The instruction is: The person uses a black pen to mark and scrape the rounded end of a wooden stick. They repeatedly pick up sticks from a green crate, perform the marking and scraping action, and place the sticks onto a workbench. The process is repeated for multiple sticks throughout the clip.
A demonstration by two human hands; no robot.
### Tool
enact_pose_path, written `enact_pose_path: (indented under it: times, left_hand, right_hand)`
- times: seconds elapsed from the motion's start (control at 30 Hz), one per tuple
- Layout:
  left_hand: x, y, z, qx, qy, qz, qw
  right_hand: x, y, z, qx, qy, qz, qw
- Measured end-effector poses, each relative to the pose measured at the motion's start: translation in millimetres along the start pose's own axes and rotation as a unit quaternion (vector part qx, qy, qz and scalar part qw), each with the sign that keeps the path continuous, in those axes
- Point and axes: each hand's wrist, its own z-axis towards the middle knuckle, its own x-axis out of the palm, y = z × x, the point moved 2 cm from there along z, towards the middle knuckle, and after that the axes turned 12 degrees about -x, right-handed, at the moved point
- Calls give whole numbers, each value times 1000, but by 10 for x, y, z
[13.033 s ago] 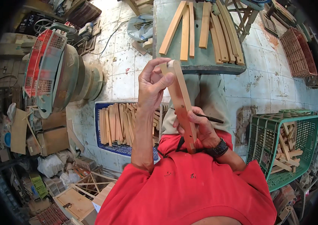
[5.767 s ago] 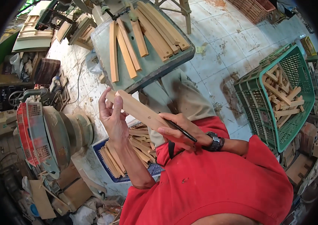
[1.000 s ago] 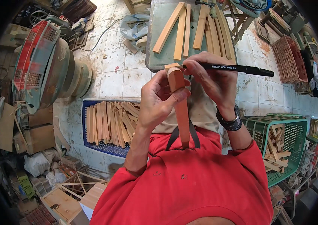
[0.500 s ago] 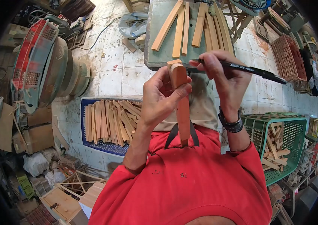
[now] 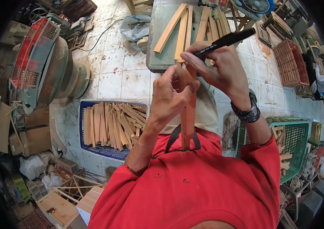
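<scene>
A long wooden strip (image 5: 188, 118) stands on end in front of my body, its lower end against the red shirt. My left hand (image 5: 171, 97) wraps round its upper part, thumb across the face. Pinched in my right hand (image 5: 225, 68) is a black marker pen (image 5: 228, 41), slanting up to the right. The pen's tip end is down at the strip's top end, partly hidden by my fingers, so I cannot tell whether it touches. Beyond my hands, several wooden strips (image 5: 171, 30) lie on a grey-green worktable (image 5: 162, 57).
A blue crate (image 5: 104, 152) full of wooden strips sits on the floor to the left. On the right stand a green crate (image 5: 297, 149) holding wood pieces and a reddish basket (image 5: 291, 63). A round-bodied machine (image 5: 59, 72) is at far left, and a fan (image 5: 257, 4) at the top right.
My right hand has moved left and inward, bringing the marker pen to the strip's top end. The pen has swung from pointing down-right to up-right. The left hand keeps its grip.
</scene>
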Motion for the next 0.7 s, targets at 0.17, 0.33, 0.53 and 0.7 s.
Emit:
enact_pose_path:
  times: [0.17, 0.33, 0.53, 0.7]
  left_hand:
    - [-9, -30, -8, -29, 27, 33, 999]
    - [19, 2, 6, 12, 3, 14, 1000]
    - [2, 57, 44, 13, -8, 44, 999]
    - [13, 44, 33, -5, 17, 53, 998]
  right_hand:
    - [-7, -109, 25, -84, 48, -89, 991]
    - [-73, -54, 172, -27, 141, -34, 989]
    - [-86, 7, 273, -49, 179, -68, 980]
    - [-76, -102, 265, -92, 161, -122, 975]
